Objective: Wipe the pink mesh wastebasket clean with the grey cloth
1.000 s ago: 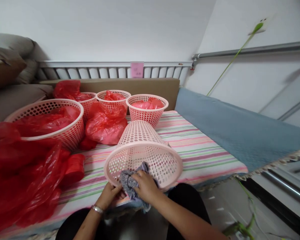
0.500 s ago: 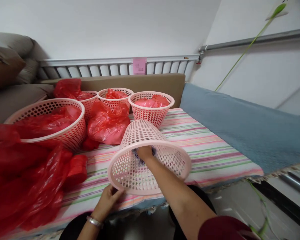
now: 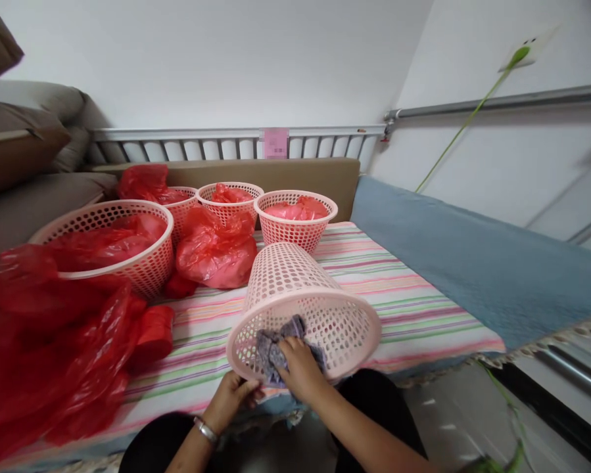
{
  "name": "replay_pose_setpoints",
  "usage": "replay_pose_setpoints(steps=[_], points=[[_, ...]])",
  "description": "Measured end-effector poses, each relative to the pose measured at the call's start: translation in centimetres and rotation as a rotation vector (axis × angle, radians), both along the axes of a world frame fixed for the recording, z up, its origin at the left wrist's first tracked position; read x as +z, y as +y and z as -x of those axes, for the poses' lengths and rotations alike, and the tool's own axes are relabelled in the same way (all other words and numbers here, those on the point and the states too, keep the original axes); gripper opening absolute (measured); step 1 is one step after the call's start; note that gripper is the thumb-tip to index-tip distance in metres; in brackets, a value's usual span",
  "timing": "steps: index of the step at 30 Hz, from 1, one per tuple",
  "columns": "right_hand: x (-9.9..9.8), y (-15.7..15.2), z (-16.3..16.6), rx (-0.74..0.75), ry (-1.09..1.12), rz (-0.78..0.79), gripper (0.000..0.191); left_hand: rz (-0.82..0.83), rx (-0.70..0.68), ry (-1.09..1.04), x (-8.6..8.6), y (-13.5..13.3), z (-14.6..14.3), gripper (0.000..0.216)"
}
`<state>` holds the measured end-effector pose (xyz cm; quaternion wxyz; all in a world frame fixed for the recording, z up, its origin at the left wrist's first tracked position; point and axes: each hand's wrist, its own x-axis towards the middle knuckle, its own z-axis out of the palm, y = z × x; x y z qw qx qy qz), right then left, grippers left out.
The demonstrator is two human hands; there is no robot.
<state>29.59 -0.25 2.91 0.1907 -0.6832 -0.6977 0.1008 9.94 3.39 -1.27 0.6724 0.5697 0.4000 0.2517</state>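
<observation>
A pink perforated plastic basket (image 3: 295, 279) lies on its side, its mouth facing me. My left hand (image 3: 236, 397) pinches the basket's lower left rim, thumb against the edge. Inside the mouth, near the lower rim, my right hand (image 3: 302, 371) presses a grey-purple cloth (image 3: 273, 351) against the inner wall. Its fingers are curled over the cloth, which bunches out on both sides. Directly behind stands another pink basket (image 3: 295, 231) holding a red plastic bag (image 3: 300, 209).
More pink baskets (image 3: 164, 276) with red bags stand at the left and back. A full red bag (image 3: 219, 253) sits beside the lying basket, and loose red bags (image 3: 68, 368) cover the near left. A striped cloth (image 3: 418, 315) covers the surface. Cushions (image 3: 23, 144) are piled at the left.
My right hand has drawn back from deep inside the basket to near its mouth, bringing the cloth into view. My left hand still holds the rim, and the view has shifted slightly.
</observation>
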Motion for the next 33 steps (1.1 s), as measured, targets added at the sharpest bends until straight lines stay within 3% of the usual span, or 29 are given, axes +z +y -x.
replay_pose_setpoints(steps=[2,4,7,11,13,16,21,25,29,31,33], points=[[-0.2,-1.3,0.0,0.021,0.006,-0.028,0.031,0.013,-0.002,-0.014,-0.1,0.0,0.0,0.052],[0.1,-0.3,-0.2,0.002,-0.024,-0.043,0.031,0.013,0.006,-0.018,0.0,0.0,0.0,0.051],[1.0,4.8,-1.1,-0.109,-0.048,-0.063,0.031,-0.01,0.042,-0.014,0.4,-0.1,0.2,0.048],[2.0,12.6,-2.5,-0.277,0.016,-0.139,0.044,-0.074,0.085,0.041,1.2,-0.3,0.6,0.043],[1.9,14.9,-3.1,-0.293,0.039,-0.162,0.048,-0.116,0.114,0.075,1.5,-0.3,0.8,0.043],[1.4,15.9,-3.5,-0.249,0.041,-0.162,0.053,-0.141,0.141,0.082,1.8,-0.3,0.7,0.04],[1.1,12.7,-3.1,-0.148,0.006,-0.095,0.051,-0.13,0.164,0.07,1.9,-0.5,0.5,0.042],[0.5,5.5,-1.7,-0.087,-0.018,-0.028,0.032,-0.085,0.168,0.051,1.9,-0.7,0.5,0.047],[-0.4,-1.6,-0.7,0.021,0.048,-0.028,0.032,-0.088,0.181,0.042,2.0,-0.9,0.4,0.046],[-0.4,-2.8,-0.5,0.026,0.055,-0.034,0.032,-0.115,0.2,0.05,2.2,-0.9,0.3,0.045],[-0.1,-1.7,-0.6,-0.008,0.006,-0.038,0.028,-0.146,0.211,0.06,2.6,-0.8,0.2,0.043]])
